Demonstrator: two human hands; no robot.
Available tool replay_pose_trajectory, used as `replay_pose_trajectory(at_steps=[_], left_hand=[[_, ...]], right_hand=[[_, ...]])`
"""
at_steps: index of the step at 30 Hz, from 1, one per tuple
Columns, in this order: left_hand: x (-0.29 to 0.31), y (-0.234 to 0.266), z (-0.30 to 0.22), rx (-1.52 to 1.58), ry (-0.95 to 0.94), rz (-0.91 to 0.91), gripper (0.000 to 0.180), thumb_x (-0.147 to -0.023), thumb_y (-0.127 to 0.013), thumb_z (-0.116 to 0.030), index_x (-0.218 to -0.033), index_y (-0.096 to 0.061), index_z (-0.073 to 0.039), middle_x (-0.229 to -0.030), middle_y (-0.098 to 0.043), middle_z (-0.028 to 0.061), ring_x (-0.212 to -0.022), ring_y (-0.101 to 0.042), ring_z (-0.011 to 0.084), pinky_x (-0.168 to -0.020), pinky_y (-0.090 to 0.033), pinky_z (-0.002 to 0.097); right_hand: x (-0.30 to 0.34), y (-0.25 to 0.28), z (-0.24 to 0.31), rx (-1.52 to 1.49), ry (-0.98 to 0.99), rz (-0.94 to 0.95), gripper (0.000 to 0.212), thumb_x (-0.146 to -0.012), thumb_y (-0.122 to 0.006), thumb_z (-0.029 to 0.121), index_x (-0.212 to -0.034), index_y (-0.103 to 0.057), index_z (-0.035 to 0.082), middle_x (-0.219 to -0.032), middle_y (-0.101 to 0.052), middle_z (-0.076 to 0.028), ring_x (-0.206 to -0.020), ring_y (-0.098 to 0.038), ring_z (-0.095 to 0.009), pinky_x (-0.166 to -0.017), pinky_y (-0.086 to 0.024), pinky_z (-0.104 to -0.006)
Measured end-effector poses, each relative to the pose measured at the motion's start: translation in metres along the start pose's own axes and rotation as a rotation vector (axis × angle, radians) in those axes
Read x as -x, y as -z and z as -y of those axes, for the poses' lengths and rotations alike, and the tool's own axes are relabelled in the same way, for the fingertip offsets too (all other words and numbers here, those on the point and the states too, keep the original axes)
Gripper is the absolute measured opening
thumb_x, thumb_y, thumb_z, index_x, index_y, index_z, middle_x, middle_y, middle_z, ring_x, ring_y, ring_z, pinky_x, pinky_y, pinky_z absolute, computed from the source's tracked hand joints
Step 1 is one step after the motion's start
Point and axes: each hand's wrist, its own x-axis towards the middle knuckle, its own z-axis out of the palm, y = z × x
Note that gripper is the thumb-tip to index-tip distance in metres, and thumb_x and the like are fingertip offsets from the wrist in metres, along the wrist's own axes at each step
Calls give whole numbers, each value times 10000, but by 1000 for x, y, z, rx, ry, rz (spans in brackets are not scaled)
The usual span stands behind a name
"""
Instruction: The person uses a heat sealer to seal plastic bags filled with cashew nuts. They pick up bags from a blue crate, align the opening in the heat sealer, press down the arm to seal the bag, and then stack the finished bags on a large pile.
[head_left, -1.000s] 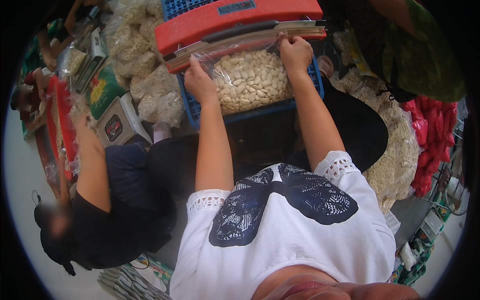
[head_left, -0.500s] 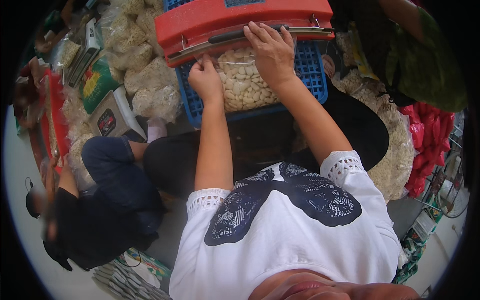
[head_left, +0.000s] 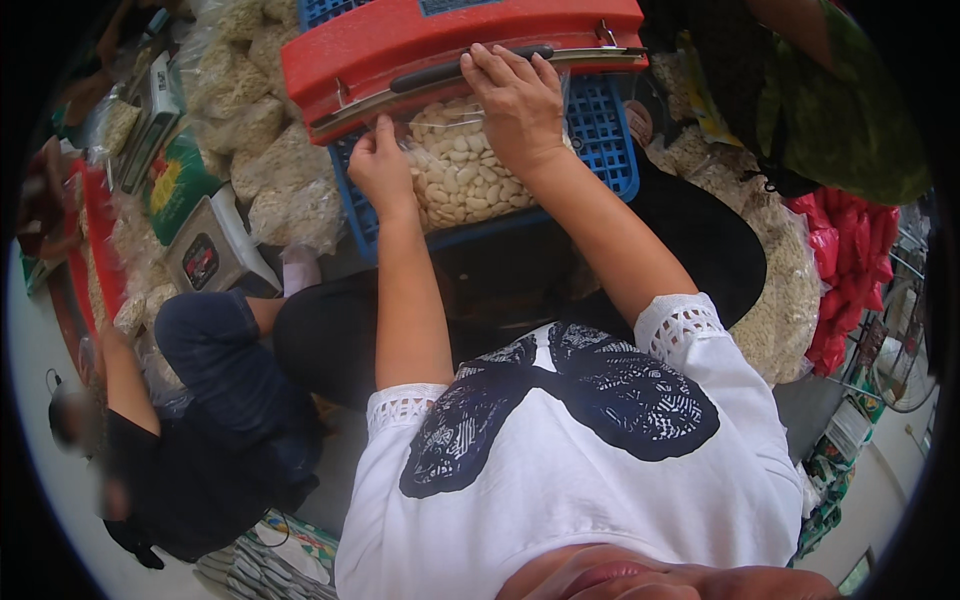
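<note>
Clock positions are taken from the clear bag of pale beans (head_left: pixel 467 182), twelve being away from the wearer. The hands are apart. At nine o'clock the left hand (head_left: pixel 383 172) is closed in a pinch on the bag's upper left corner. At one o'clock the right hand (head_left: pixel 522 108) lies flat, fingers extended over the black handle (head_left: pixel 425 77) and not wrapped round it. The handle is on the red sealer (head_left: pixel 375 60) at twelve; the bag's top edge meets the sealer's bar. The bag rests on a blue crate (head_left: pixel 603 125), which also shows at two o'clock.

Further out: filled clear bags (head_left: pixel 290 190) and a green package (head_left: pixel 178 185) around nine; a pale box (head_left: pixel 222 250) between eight and nine; a seated co-worker (head_left: pixel 190 450) between seven and eight; a bulk sack (head_left: pixel 783 290) near four; pink-red packets (head_left: pixel 850 265) between three and four.
</note>
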Motion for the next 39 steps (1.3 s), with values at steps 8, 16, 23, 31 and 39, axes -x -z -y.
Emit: replay_pose_trajectory(at_steps=[8, 16, 23, 31, 39], left_hand=[[4, 15, -13, 214, 180, 47, 266, -873, -629, -220, -826, -640, 42, -729, -637, 39, -645, -568, 95, -623, -453, 224], [10, 33, -1, 199, 255, 213, 315, -859, -655, -266, -918, -642, 44, -811, -640, 46, -729, -559, 104, -692, -451, 244], [28, 24, -36, -347, 23, 421, 504, -724, -749, -430, -910, -652, 28, -881, -675, 131, -806, -634, 210, -760, -474, 313], [27, 15, -17, -376, -164, 464, 453, -786, -704, -358, -978, -642, 48, -1074, -634, 193, -951, -634, 254, -802, -476, 341], [42, 13, -34, -327, -237, 542, 617, -755, -783, -236, -1176, -477, 96, -1063, -626, 155, -946, -603, 187, -835, -478, 305]], right_hand=[[-3, 0, -4, 35, 20, -37, 367, -794, -523, 88, -1135, -633, 169, -1204, -603, 27, -1137, -545, -156, -972, -379, -432], [10, 19, -64, -628, -556, -231, 287, -814, -580, 106, -1091, -633, 48, -1049, -659, -82, -957, -614, -231, -854, -459, -315], [64, 1, -55, -1001, -933, 306, 574, -750, -707, 467, -1016, -640, -37, -874, -661, -95, -795, -607, -164, -727, -471, -297], [54, 5, -32, -1191, -883, 197, 393, -894, -598, 384, -1007, -674, 15, -779, -667, -37, -792, -635, -185, -755, -479, -318], [59, 20, -36, -904, -492, 522, 897, -757, -752, 339, -1404, -272, -56, -1301, -489, -190, -1183, -480, -264, -1012, -359, -336]])
